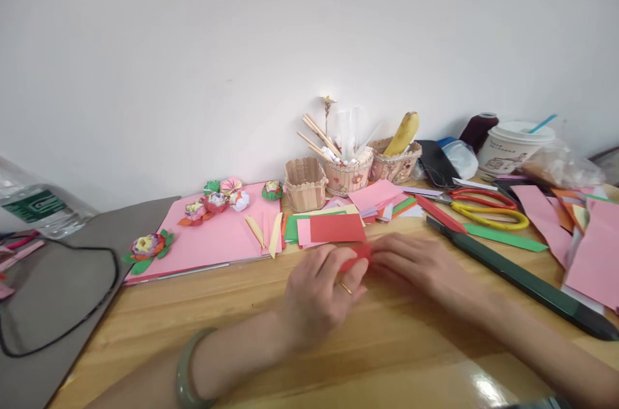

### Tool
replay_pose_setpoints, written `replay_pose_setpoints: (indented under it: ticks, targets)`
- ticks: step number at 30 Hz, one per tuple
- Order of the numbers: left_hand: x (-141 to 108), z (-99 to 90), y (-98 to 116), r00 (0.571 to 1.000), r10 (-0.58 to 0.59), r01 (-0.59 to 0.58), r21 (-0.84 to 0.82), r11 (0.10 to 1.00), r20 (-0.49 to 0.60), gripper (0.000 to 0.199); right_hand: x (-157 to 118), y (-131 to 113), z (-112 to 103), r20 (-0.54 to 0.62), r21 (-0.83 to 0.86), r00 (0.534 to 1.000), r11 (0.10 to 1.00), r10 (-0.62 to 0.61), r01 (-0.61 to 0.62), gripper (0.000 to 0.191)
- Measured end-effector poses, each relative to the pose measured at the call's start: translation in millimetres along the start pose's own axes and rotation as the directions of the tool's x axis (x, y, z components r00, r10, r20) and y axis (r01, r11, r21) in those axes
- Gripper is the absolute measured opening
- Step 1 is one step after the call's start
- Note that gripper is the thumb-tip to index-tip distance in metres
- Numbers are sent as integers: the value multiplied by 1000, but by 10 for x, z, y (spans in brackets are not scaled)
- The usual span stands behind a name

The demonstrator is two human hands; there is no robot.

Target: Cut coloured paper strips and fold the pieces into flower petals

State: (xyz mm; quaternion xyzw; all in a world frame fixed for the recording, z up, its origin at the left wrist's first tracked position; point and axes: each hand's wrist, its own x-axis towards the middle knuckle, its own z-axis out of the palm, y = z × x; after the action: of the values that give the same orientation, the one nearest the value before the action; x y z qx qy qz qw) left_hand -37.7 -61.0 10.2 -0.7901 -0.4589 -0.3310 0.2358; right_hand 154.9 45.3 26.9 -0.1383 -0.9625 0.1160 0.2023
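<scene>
A small red paper piece [356, 256] is pinched in my left hand [325, 286], which wears a ring and has a bangle at the wrist. My right hand [411, 262] meets it from the right, its fingers closed together at the paper's right end; both hands are slightly blurred. Just behind them lies a flat red rectangle [338, 228] on a pink one, with green strips beneath. Several folded paper flowers [215, 200] rest on a pink sheet [207, 240] to the left, beside narrow cream and pink strips [275, 236].
Small wooden baskets [305, 184] line the wall, one holding a banana [402, 133]. Scissors [489, 214], a long dark-green tool [522, 280], loose paper [596, 254] and a lidded cup [510, 148] are at right. A bottle [46, 206] and black cable [116, 267] are at left.
</scene>
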Motion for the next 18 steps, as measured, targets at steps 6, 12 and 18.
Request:
replay_pose_setpoints:
  ticks: [6, 12, 18]
  targets:
    - [-111, 33, 156, 962, 77, -18, -220, 975, 263, 24, -604, -205, 11, -36, -69, 998, 996, -54, 51, 24]
    - [-82, -48, 326, 929, -151, 304, -461, 834, 338, 19, -788, -332, 74, -128, 5, 968, 976, 216, -217, 13]
    - [-64, -11, 260, 792, -341, 561, -380, 736, 507, 17, -735, -353, 165, -192, 54, 881, 901, 432, -430, 18]
